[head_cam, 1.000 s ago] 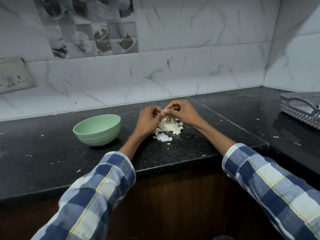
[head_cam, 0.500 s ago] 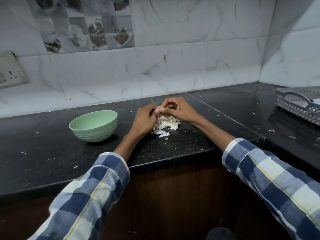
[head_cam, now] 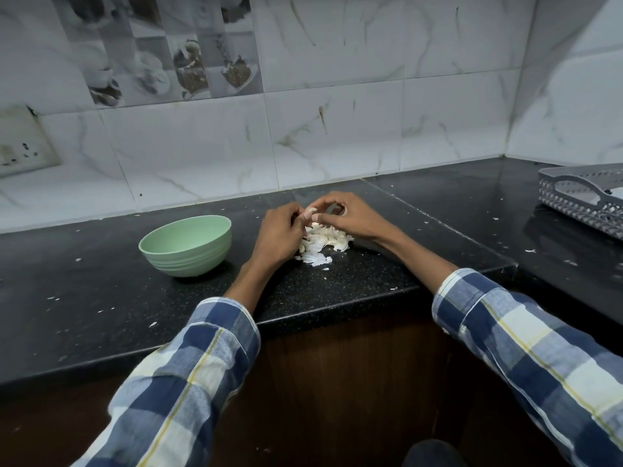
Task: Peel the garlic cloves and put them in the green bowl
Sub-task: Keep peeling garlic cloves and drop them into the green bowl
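While pinched, garlic clove pale, papery.

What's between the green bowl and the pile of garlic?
The left hand lies between the green bowl and the garlic pile, in the head view.

green bowl left of hands, open counter beyond, basket far right

**Black stone counter with bowl, garlic pile and basket**

A black speckled counter runs across the middle of the frame and turns a corner at the right. A green bowl stands upright left of centre. Just right of it, at centre, lies a pile of white garlic and skins. A grey plastic basket sits at the right edge. Small white flakes are scattered over the surface.
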{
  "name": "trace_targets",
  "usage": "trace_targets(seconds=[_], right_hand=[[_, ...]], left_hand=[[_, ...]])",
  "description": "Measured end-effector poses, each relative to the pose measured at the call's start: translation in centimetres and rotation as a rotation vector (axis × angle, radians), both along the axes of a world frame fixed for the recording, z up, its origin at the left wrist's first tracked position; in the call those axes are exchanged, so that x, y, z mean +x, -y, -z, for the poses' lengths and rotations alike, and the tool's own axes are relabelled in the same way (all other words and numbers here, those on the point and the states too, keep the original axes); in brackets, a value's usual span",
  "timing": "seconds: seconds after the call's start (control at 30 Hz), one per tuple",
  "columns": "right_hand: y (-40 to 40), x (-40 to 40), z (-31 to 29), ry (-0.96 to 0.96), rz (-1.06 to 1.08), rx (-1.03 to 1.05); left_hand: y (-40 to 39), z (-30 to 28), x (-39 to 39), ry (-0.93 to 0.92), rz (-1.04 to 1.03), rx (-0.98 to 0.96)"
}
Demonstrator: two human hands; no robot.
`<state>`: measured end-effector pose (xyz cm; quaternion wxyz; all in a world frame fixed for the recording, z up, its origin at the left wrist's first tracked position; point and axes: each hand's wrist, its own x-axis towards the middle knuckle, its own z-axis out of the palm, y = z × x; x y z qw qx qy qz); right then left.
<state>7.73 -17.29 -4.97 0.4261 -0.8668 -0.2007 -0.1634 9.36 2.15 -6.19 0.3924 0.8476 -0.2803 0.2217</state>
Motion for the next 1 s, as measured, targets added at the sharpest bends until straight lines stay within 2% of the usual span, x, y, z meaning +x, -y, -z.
trace_targets(seconds=[0.13,0.27,0.5,0.57,0.73,0.87,1.0], right_hand=[[0.2,-0.3,-0.5,0.051,-0.032,0.039],[0.7,0.1,-0.6,0.047,-0.023,0.174],[1.4,-0.2,-0.9,0.030,0.002,0.430],[2.0,-0.5,-0.9,0.039,0.034,0.360],[4.5,-1.6,-1.2,-0.013,0.151,0.002],[6.5,-2.4,-2.3,-0.120,0.149,-0.281],[6.9,-2.9,-4.0,-0.188,0.159,-0.459]], left_hand=[[0.3,0.0,0.1,-0.043,0.057,-0.024],[0.3,0.2,0.2,-0.084,0.109,-0.047],[0.2,0.5,0.4,0.011,-0.023,0.032],[0.2,0.6,0.3,0.018,-0.047,0.066],[0.3,0.5,0.4,0.031,-0.069,0.105],[0.3,0.5,0.2,0.031,-0.056,0.110],[0.3,0.4,0.0,0.037,-0.050,0.111]])
